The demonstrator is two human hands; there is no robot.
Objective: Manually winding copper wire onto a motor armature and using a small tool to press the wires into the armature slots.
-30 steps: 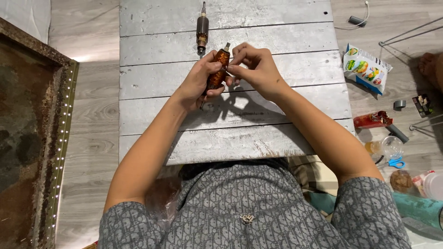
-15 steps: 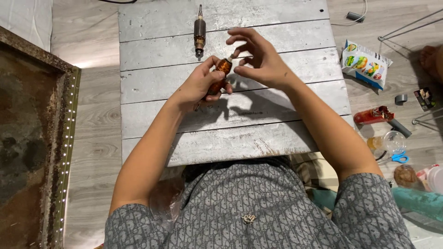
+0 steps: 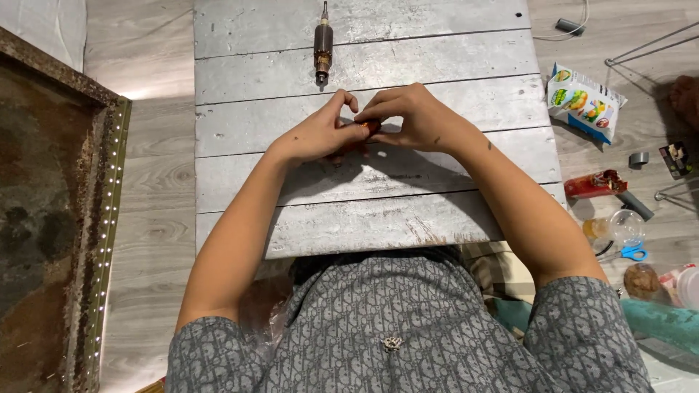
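Both hands meet over the middle of the grey plank table (image 3: 437,218). The left hand (image 3: 317,135) cups a small orange-brown motor part (image 3: 370,128) from below and behind, fingers curled around it, so that it is steadied just above the boards. The right hand (image 3: 415,116) closes over the exposed end, thumb and forefinger pinching at that tip; the fingers are pressed together, not spread. Most of the part is hidden between the two hands, so its full shape cannot be told. A second, longer motor armature (image 3: 322,44) lies apart at the far end of the table, within reach but untouched. On the floor to the right lie a snack packet (image 3: 586,102), a red lighter-like object (image 3: 593,184) and blue-handled scissors (image 3: 626,252), well clear of the work. A framed panel (image 3: 54,233) stands at the left.
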